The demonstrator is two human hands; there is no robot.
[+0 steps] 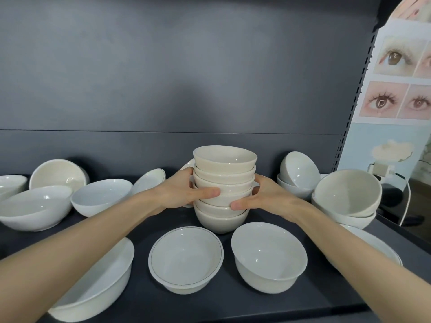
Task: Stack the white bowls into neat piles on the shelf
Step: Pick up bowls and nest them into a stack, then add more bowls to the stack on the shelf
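- Left hand (pixel 184 192) clamped on L side of bowl stack (pixel 224 183); thumb lies across the front at mid-height, fingers wrap round the back.
- Right hand (pixel 263 197) clamped on R side; thumb across the front, a bit lower than the L thumb, fingers behind.
- Stack: small cream-white bowls, nested, mouths up. Looks like 6, but count unsure where the thumbs cover the rims.
- Long axis of stack vertical, approx. upright; top bowl's rim tips slightly, opening facing the camera.
- Position: centre of dark shelf (pixel 256 299), mid-depth. Base is at shelf level; cannot tell if resting or just clear.
- In front of stack: line-rimmed bowl (pixel 185 257) and plain bowl (pixel 268 255), side by side, both upright, near the stack but apart from it.
- Front L: large bowl (pixel 102 280), partly hidden under L forearm.
- L of stack: wide bowl (pixel 35 206) and round bowl (pixel 101 197), both tilted.
- R of stack: tilted bowl (pixel 347 194) sits on other bowls, mouth turned toward the camera.
- Behind: grey back panel (pixel 163 66); poster (pixel 396 89) w/ eye pics at far R.
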